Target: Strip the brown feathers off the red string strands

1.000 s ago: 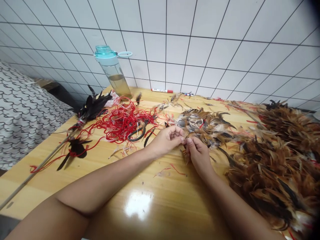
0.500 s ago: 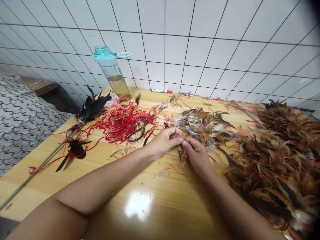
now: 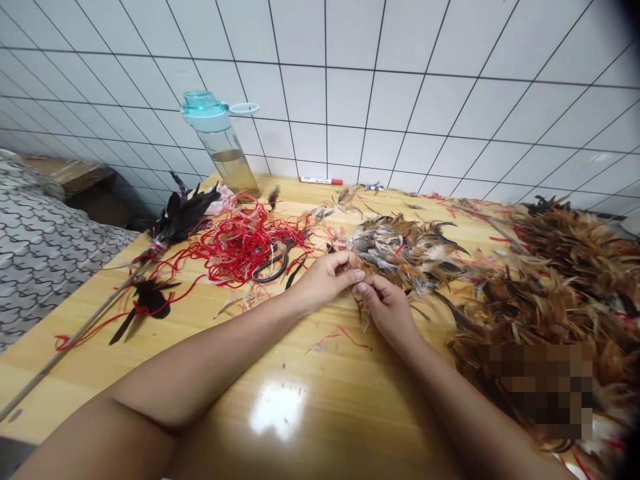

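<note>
Both hands meet at the middle of a glossy wooden table (image 3: 280, 413). My left hand (image 3: 327, 279) is curled, its fingertips pinched on the edge of a small bundle of brown and white feathers (image 3: 407, 250). My right hand (image 3: 386, 307) is closed beside it, thumb and forefinger pinching the same feathers where they touch my left fingertips. A few thin feather ends hang down below the fingers.
A big heap of brown feathers (image 3: 550, 287) fills the right side. A tangle of red string (image 3: 240, 243) with black scissors (image 3: 273, 267) lies left of the hands. A stick with black feathers (image 3: 165, 230), a water bottle (image 3: 223, 143) and a marker (image 3: 320, 181) stand toward the tiled wall.
Both hands have drifted slightly left and up against the feather bundle, keeping their pinch. The view has shifted a little.
</note>
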Tool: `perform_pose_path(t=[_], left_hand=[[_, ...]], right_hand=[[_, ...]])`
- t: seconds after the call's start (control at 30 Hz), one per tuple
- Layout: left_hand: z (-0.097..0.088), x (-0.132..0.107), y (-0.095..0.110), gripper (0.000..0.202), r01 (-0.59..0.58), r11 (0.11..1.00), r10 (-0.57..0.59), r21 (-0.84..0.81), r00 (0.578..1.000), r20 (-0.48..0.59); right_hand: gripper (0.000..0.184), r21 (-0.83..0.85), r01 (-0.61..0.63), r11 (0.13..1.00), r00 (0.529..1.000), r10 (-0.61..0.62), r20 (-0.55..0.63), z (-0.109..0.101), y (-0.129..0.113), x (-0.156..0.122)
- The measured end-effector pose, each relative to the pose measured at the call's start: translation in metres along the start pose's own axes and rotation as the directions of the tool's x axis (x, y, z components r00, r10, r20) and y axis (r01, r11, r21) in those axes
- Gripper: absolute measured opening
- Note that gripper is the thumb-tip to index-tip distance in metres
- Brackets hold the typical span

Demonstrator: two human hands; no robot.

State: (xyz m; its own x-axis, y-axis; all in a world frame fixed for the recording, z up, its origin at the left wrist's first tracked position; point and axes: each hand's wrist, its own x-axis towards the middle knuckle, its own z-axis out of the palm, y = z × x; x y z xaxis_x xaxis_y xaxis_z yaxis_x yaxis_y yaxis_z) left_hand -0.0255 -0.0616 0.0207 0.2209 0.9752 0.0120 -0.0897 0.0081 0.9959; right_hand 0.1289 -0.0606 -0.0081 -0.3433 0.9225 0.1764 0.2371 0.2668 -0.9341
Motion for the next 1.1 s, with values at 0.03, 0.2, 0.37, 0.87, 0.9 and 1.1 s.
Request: perform_pose_path(t=[0.03, 0.2, 0.37, 0.87, 0.9, 1.1], left_hand=[[0.000, 0.000, 0.000, 0.037, -0.003, 1.000, 0.003, -0.001, 1.000, -0.013], [-0.001, 0.002, 0.002, 0.034, -0.035, 0.999, 0.035, -0.005, 0.998, 0.052], [0.000, -0.001, 0.009, 0.020, -0.176, 0.964, 0.179, 0.201, 0.984, 0.003], [0.018, -0.022, 0.000, 0.011, -0.495, 0.334, 0.331, 0.802, 0.859, 0.391], [0.021, -0.025, -0.001, 0.012, -0.473, 0.304, 0.289, 0.827, 0.873, 0.394], [0.035, -0.034, -0.009, 0.022, -0.329, 0.221, 0.044, 0.918, 0.944, 0.327]], right_hand=[[0.026, 0.007, -0.005, 1.000, 1.000, 0.005, 0.012, 0.000, 0.000, 0.000], [0.027, 0.050, -0.012, 0.999, 1.000, 0.011, 0.015, -0.003, 0.001, 0.000], [0.026, 0.123, -0.019, 0.992, 0.998, 0.027, -0.056, -0.013, -0.006, 0.005], [0.029, 0.111, -0.053, 0.992, 0.936, 0.088, -0.342, -0.058, -0.036, -0.018], [0.029, 0.092, -0.076, 0.993, 0.938, 0.102, -0.333, -0.061, -0.034, -0.023], [0.030, 0.073, -0.145, 0.987, 0.934, 0.161, -0.318, -0.063, -0.007, -0.041]])
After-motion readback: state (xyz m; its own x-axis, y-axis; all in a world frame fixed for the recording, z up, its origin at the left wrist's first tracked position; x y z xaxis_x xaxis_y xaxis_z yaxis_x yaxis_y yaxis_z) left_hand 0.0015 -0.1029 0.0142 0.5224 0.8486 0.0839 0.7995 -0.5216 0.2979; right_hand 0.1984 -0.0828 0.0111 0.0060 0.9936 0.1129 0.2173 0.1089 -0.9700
